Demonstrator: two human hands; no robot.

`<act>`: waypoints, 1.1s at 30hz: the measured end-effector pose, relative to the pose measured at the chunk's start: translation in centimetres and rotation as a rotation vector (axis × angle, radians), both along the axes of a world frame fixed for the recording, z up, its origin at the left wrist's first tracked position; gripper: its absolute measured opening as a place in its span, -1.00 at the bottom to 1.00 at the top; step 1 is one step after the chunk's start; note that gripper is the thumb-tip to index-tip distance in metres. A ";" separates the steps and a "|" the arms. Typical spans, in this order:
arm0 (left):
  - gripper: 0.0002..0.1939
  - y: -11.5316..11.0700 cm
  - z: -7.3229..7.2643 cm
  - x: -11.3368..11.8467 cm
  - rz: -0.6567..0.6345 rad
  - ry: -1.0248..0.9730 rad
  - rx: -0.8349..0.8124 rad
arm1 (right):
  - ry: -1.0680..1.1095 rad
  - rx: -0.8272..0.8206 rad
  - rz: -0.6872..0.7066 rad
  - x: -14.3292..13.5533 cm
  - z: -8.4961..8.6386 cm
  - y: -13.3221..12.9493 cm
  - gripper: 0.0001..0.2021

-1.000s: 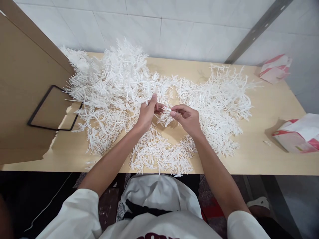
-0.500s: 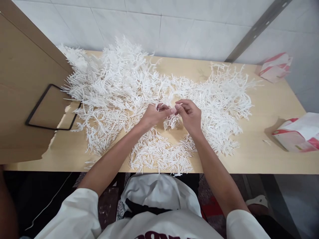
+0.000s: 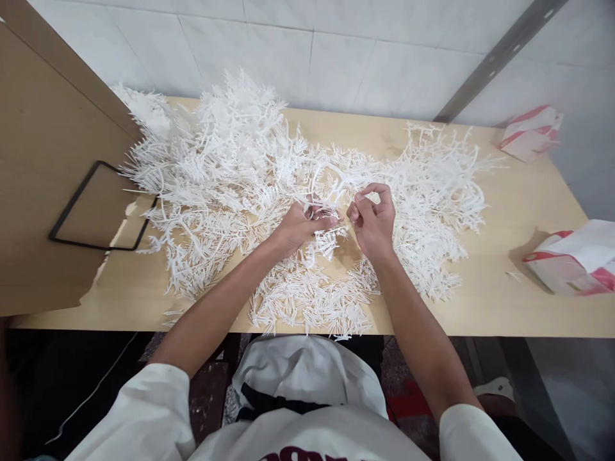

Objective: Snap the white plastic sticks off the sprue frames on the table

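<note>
My left hand (image 3: 307, 222) is closed around a white branching plastic sprig (image 3: 331, 182), whose thin forked stems stick up past the fingers. A hand's width to the right, my right hand (image 3: 372, 214) is closed in a pinch, thumb against fingertips. Whatever it may hold is too small to make out. Both hands hover over the middle of the table, amid white plastic sprigs. A large heap (image 3: 230, 147) of them rises at the left, another pile (image 3: 432, 186) lies at the right, and short loose bits (image 3: 312, 298) are spread near the front edge.
An open cardboard box (image 3: 48, 160) with a black rectangular frame (image 3: 100, 243) by it stands at the left. Two red-and-white paper packets (image 3: 571, 256) sit on the right of the wooden table (image 3: 485, 275). A tiled wall (image 3: 269, 57) runs behind.
My right hand has drawn away to the right from my left hand, its fingers still pinched. The sprig in my left hand now shows more fully above the fingers.
</note>
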State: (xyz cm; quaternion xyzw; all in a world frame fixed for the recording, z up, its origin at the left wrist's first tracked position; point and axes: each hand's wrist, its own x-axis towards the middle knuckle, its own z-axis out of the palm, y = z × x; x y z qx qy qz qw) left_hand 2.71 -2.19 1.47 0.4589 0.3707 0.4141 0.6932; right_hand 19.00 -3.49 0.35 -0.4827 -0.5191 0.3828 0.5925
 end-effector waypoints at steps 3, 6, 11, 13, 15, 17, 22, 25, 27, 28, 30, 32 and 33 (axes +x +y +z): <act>-0.56 -0.1 -0.3 0.3 0.073 0.082 0.051 | -0.079 0.009 0.036 0.4 0.4 0.0 -0.75; -0.63 0.1 -0.4 0.2 0.068 0.200 0.177 | -0.226 0.001 0.065 0.0 0.7 -0.3 -0.75; -0.66 0.7 -0.9 -0.2 0.173 0.407 0.463 | -0.391 -0.061 0.159 -0.3 0.2 -0.3 -0.74; -0.65 0.8 -1.2 -0.3 0.180 0.463 0.485 | -0.428 -0.077 0.172 -0.2 0.1 -0.2 -0.76; -0.65 0.8 -1.3 -0.2 0.154 0.454 0.481 | -0.487 -0.041 0.134 -0.1 0.1 -0.2 -0.78; -0.66 0.7 -1.2 -0.1 0.126 0.375 0.433 | -0.504 0.002 0.086 -0.1 0.1 -0.3 -0.79; -0.61 0.4 0.0 0.2 0.058 0.052 0.117 | -0.297 -0.037 0.094 -1.1 0.0 -0.8 -0.71; -0.56 0.3 0.2 0.0 0.029 -0.063 -0.023 | -0.136 -0.124 0.201 -1.4 0.0 -1.0 -0.68; -0.53 0.3 0.2 -0.2 -0.007 -0.106 -0.051 | -0.055 -0.182 0.252 -1.4 -0.1 -1.0 -0.66; -0.52 0.4 0.1 -0.4 -0.032 -0.119 -0.057 | -0.022 -0.202 0.259 -1.3 -0.2 -1.0 -0.65; -0.51 0.4 0.0 -0.6 -0.079 -0.131 -0.068 | 0.031 -0.223 0.264 -1.2 -0.3 -0.9 -0.65; -0.50 0.6 0.0 -0.9 -0.119 -0.130 -0.084 | 0.057 -0.235 0.269 -1.2 -0.4 -0.9 -0.65; -0.50 0.6 0.0 -1.0 -0.133 -0.132 -0.093 | 0.061 -0.237 0.270 -1.2 -0.3 -0.9 -0.64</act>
